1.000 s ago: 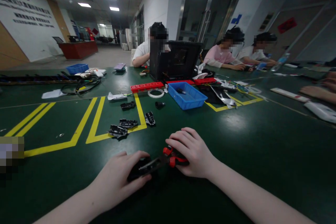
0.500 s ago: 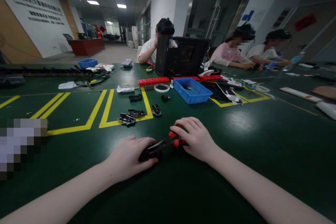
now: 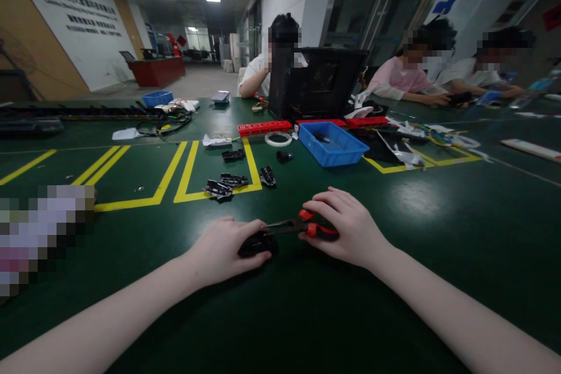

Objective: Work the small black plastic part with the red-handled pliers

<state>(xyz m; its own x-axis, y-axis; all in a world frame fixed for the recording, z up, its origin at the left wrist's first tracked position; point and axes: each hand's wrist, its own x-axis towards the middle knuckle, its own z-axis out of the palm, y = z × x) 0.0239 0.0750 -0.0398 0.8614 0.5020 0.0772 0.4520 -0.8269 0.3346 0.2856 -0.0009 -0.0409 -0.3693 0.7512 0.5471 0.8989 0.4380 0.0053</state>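
Note:
My left hand (image 3: 232, 248) grips a small black part (image 3: 258, 243) just above the green table (image 3: 280, 315), thumb and fingers on either side of it. In my right hand (image 3: 346, 225) are red-and-black pliers (image 3: 307, 227), held by the handles. The long jaws point left and reach the top of the black part; whether they grip it is too small to tell. Beyond my hands lie several black parts, among them one (image 3: 267, 176) beside the yellow tape and a pair (image 3: 219, 189) further left.
A blue tray (image 3: 333, 155) with a dark piece inside stands beyond my right hand. Behind it are red strips (image 3: 265, 127) and a black case (image 3: 318, 85). A white ring (image 3: 278, 139) lies left of the tray. Several people sit across the table.
The view has shifted, so the scene sits slightly differently. The pliers have turned, their jaws now lying more level over the black part, and more of the handles shows under my right hand.

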